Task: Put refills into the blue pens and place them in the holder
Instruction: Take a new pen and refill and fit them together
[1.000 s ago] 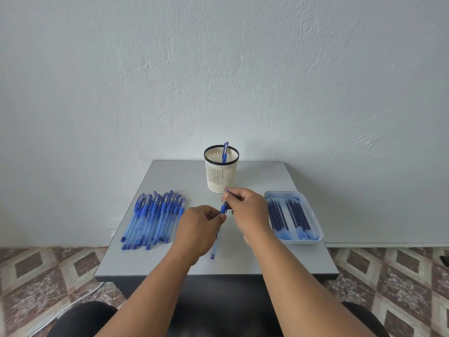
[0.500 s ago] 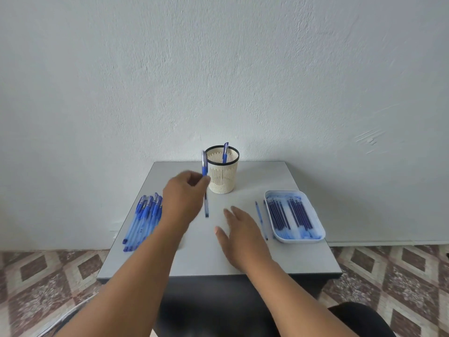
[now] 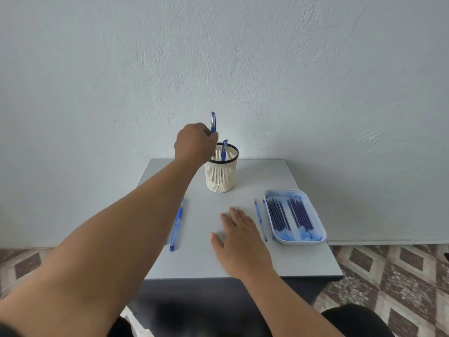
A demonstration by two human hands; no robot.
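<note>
One blue pen (image 3: 213, 122) upright, capped, in left grip (image 3: 194, 142) above holder (image 3: 221, 171); right grip (image 3: 243, 239) flat, fingers spread.

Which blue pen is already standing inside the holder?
The pen leaning at the far side of the holder. Another is gripped by the left hand above the rim; one lies flat on the table.

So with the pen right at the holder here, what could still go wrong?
The left hand grips the pen over the near rim of the holder; it might catch the rim, or tip the light holder. It could also knock the pen already inside. The right hand lies beside loose refills and might roll them.
</note>
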